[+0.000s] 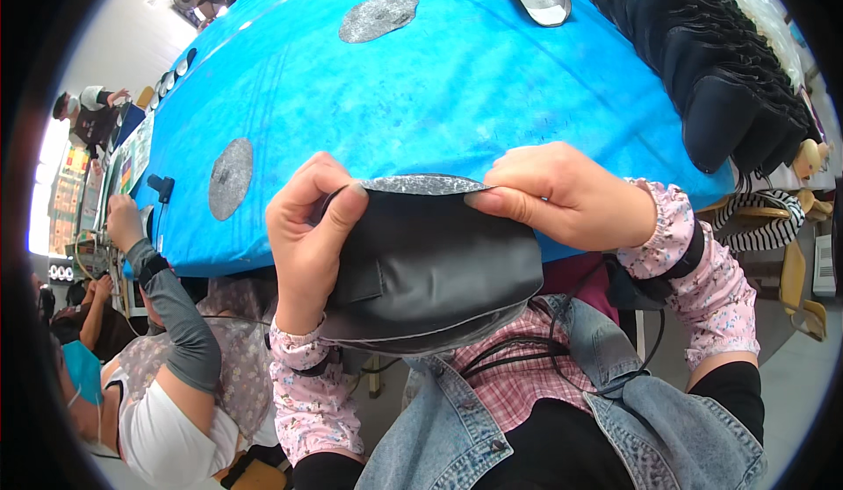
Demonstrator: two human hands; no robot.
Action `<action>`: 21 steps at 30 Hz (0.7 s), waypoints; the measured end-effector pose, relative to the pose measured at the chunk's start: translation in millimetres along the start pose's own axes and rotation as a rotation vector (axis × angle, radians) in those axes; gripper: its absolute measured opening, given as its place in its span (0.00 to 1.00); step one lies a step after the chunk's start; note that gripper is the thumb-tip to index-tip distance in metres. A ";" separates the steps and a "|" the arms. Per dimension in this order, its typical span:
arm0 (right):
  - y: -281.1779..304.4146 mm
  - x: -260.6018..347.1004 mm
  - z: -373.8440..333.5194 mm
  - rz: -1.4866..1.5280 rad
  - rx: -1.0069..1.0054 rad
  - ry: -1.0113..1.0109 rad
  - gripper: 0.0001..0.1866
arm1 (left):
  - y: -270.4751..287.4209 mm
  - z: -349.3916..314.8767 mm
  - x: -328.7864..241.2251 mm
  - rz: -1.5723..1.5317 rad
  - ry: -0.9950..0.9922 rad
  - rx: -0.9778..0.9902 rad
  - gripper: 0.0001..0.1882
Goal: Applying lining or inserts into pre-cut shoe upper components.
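My left hand (309,226) pinches the upper left corner of a black leather piece (439,257), thumb in front and fingers behind. At the upper right edge, my right hand (566,196) grips the same piece between thumb and fingers. Layered and pouch-like, the leather hangs between my hands in front of my body, with a stitched seam line on its face. Along its top edge shows a curved grey speckled strip (428,184). The fingertips behind the leather are hidden. I cannot tell exactly what article the piece belongs to.
A blue-covered table (457,95) bears two grey speckled patches (378,17) and a curved dark piece with a pale inside (546,2). Black shaped pieces (716,108) are stacked at the right. Close on my left sits a co-worker (180,367); black cables (527,345) cross my lap.
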State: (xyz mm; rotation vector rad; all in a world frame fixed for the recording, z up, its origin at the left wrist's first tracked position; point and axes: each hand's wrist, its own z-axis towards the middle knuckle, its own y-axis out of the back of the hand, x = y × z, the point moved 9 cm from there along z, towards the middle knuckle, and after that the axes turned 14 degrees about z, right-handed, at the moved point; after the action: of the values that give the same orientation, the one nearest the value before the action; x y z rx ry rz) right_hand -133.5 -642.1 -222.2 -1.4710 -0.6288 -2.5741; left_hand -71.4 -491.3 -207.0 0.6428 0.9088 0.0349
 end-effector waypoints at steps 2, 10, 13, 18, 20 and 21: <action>-2.4 -4.7 -0.8 0.056 0.012 -0.022 0.18 | -8.7 -2.7 14.2 -0.236 0.117 0.060 0.12; -15.7 -6.6 6.2 -0.139 0.247 -0.026 0.18 | -35.3 0.3 -4.8 0.112 0.019 0.288 0.15; 7.2 -42.9 5.9 0.529 -0.088 -0.256 0.22 | -22.2 4.6 17.0 -0.062 0.227 0.086 0.13; -29.7 -63.9 -7.5 0.982 -0.096 -0.265 0.40 | 0.9 15.9 65.4 -0.299 0.391 -0.275 0.11; -54.7 -51.7 -13.9 0.768 -0.175 -0.160 0.48 | -4.7 9.2 74.8 -0.364 0.370 -0.328 0.14; -60.7 -51.2 -13.4 0.668 -0.230 -0.095 0.50 | -11.7 4.0 74.2 -0.403 0.380 -0.362 0.15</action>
State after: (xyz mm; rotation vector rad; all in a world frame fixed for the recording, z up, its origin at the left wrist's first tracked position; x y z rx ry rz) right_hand -135.3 -597.9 -289.5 -1.5340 0.1542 -2.1003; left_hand -24.6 -481.2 -265.0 0.1062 1.3475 -0.0407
